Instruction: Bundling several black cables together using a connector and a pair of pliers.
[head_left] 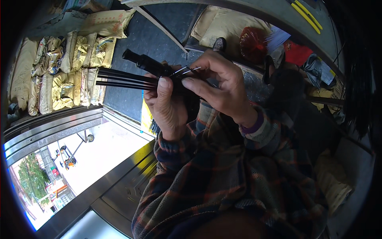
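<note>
My left hand (167, 103) is closed around a bundle of thin black rods (123, 78), its thumb pressed on top. The rods stick out to the left past the fingers. Just above them a thick black tubular piece (145, 61) with a stepped end points up and left, its inner end hidden by my hands. Close by on the right, my right hand (225, 85) is closed in a pinch at the inner end of the bundle. Thin shiny metal rods (181, 70) show between the two hands, near its fingertips. What exactly its fingers grip is partly hidden.
Stacked paper-wrapped packages (65, 73) lie at the left, above a bright doorway (111, 135). Yellow tool handles (308, 16) rest on a tabletop at upper right. Beneath it are pale sacks (227, 30), a red plastic bag (253, 40) and a person's shoe (219, 44).
</note>
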Action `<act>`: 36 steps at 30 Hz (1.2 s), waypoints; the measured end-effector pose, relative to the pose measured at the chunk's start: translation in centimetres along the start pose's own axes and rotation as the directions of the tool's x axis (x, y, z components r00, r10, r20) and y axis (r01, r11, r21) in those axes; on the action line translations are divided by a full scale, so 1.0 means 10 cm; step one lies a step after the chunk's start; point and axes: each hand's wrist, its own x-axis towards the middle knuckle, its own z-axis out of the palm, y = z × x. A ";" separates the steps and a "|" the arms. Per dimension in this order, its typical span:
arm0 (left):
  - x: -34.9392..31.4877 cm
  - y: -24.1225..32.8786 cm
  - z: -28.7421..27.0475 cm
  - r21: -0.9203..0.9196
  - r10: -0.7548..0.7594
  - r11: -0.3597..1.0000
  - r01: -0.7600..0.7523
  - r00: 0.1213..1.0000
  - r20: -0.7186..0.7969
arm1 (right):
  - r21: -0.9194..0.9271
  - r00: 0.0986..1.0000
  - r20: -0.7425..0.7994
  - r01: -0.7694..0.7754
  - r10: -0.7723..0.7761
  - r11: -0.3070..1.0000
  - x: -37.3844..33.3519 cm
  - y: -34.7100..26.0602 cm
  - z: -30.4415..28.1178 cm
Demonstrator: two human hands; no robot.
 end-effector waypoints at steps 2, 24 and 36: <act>-0.02 -0.02 0.02 -0.002 0.009 1.000 -0.009 0.999 -0.046 | -0.065 1.000 -0.029 -0.013 0.011 0.998 -0.01 -0.04 0.00; -0.10 -0.01 0.16 0.031 0.093 0.995 -0.091 0.992 -0.090 | -0.245 0.994 0.067 0.100 -0.086 0.964 -0.05 -0.10 -0.09; -0.09 -0.01 0.18 0.011 0.089 0.996 -0.088 0.994 -0.063 | -0.158 0.994 -0.018 0.108 -0.112 0.982 -0.05 0.00 -0.03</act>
